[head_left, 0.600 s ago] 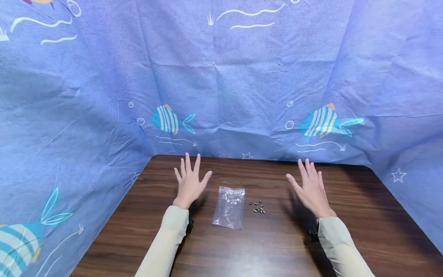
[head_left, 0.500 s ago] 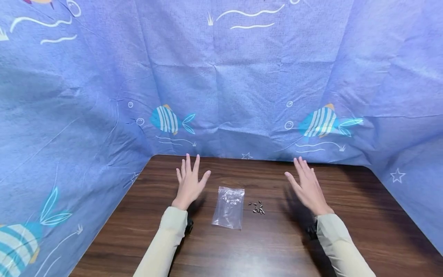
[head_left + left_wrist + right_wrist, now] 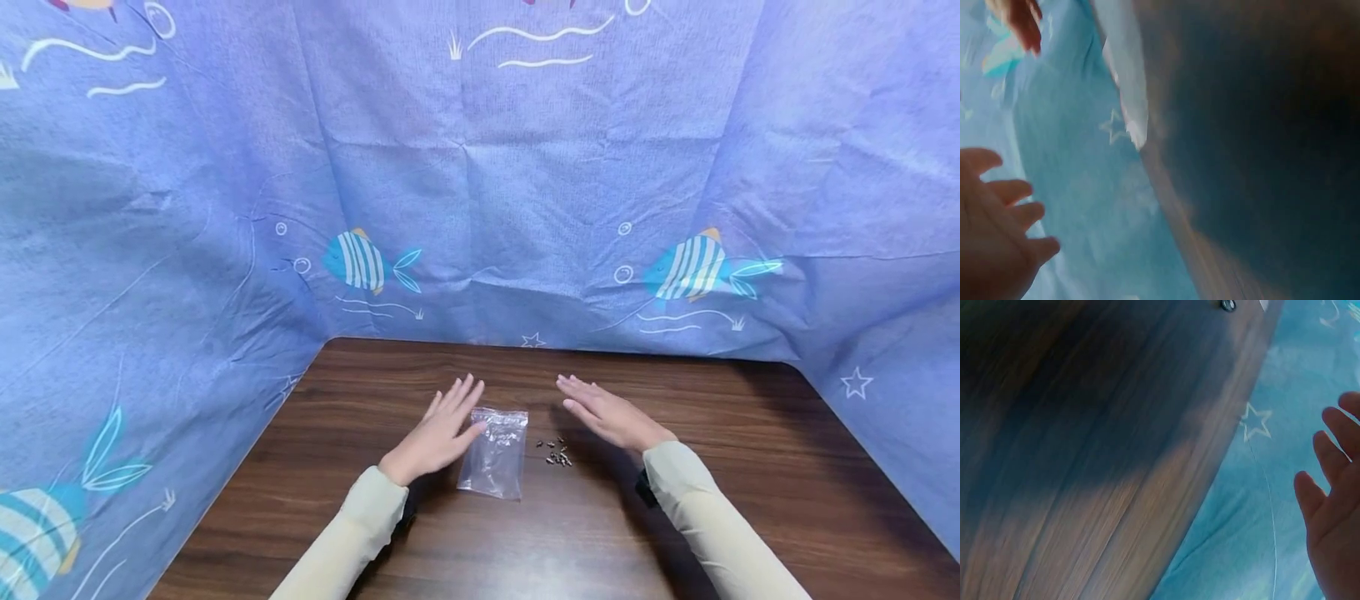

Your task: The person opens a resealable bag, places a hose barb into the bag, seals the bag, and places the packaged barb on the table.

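A clear zip bag lies flat on the table, its zip edge toward the back. Just right of it is a loose cluster of several small, dark metallic pieces, too small to identify; one dark ring-like piece shows at the top of the right wrist view. My left hand hovers at the bag's left side, fingers straight, thumb overlapping the bag's edge in the head view. Above and right of the metal pieces is my right hand, fingers extended toward the left. Neither hand holds anything.
The dark wood-grain table has its back edge against a blue cloth printed with fish, which also hangs along the left and right sides. Dark bands sit at both wrists beneath the pale sleeves.
Both hands have swung inward, the left toward the bag and the right toward the metal pieces. Their spread fingers have drawn closer together. Bag and pieces lie where they were.
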{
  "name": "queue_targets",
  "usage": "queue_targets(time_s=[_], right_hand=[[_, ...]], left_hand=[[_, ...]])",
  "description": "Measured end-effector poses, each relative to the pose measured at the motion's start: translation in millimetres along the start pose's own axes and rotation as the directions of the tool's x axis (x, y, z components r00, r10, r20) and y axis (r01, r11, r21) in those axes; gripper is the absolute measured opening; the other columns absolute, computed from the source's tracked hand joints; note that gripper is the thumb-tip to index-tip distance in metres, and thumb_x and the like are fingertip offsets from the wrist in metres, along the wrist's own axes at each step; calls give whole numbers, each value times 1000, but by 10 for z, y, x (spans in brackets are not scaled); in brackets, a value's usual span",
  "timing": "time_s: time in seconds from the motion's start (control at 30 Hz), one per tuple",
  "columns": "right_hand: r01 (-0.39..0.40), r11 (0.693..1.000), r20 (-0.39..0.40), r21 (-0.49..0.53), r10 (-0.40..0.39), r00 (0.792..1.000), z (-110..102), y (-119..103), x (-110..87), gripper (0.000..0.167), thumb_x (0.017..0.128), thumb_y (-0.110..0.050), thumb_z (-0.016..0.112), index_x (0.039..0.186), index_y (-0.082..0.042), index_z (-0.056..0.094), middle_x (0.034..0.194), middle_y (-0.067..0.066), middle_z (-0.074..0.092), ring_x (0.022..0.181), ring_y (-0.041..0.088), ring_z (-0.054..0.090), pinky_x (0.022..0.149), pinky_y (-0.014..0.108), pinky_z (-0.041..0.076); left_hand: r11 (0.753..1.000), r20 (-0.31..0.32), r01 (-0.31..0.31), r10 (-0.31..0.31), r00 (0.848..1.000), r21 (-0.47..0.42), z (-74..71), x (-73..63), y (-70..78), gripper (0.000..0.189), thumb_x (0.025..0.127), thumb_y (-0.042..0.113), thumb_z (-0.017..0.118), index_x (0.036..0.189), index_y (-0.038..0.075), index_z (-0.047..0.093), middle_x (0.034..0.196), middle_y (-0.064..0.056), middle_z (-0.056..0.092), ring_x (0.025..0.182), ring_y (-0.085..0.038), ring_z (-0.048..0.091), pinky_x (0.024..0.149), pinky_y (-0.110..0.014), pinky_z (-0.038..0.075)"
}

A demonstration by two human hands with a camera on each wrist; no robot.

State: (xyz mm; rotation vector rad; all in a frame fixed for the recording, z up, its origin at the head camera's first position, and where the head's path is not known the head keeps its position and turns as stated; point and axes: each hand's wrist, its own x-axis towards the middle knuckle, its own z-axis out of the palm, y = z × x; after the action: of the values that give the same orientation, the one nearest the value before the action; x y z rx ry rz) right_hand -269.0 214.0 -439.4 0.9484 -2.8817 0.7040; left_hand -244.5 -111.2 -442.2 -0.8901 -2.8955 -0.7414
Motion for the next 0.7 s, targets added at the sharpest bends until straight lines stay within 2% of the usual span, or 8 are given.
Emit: queue_targets(time_s=[0.13,0.23,0.33,0.57,0.7], right_hand=[[19,999,86,-29,-16,996,78,-50,94,51,105,-34,37,146,-5,39,152,14,37,143,32,30,116,53,23],[25,999,141,-44,-18,990,128,-99,160,50,105,-33,36,145,-3,40,152,15,37,142,35,30,115,54,24],[26,999,187,-48,-16,982,189,-155,220,50,105,-32,35,145,-2,40,152,15,36,142,36,30,115,54,23],[51,997,240,-62,-35,970,361,-259,333,48,105,-31,35,145,-6,41,153,12,36,142,34,30,115,53,25],[40,998,252,-50,-26,967,391,-306,364,45,105,-28,38,144,-6,44,152,11,39,142,34,32,115,54,25]], left_hand=[[996,141,-74,66,988,54,75,-71,99,66,101,49,37,154,15,20,161,-10,11,148,-29,13,119,-53,10],[988,237,-127,104,966,82,126,-117,162,65,101,52,35,153,14,25,160,-14,18,147,-30,19,118,-54,15],[982,309,-153,113,944,111,175,-152,213,65,100,54,35,153,16,28,158,-15,23,146,-29,24,117,-55,18],[971,396,-151,66,916,187,243,-204,306,62,98,56,37,152,25,30,157,-6,30,145,-24,28,117,-52,22],[970,419,-133,37,907,202,249,-207,346,61,98,57,38,151,27,32,156,-3,32,145,-22,29,116,-52,23]])
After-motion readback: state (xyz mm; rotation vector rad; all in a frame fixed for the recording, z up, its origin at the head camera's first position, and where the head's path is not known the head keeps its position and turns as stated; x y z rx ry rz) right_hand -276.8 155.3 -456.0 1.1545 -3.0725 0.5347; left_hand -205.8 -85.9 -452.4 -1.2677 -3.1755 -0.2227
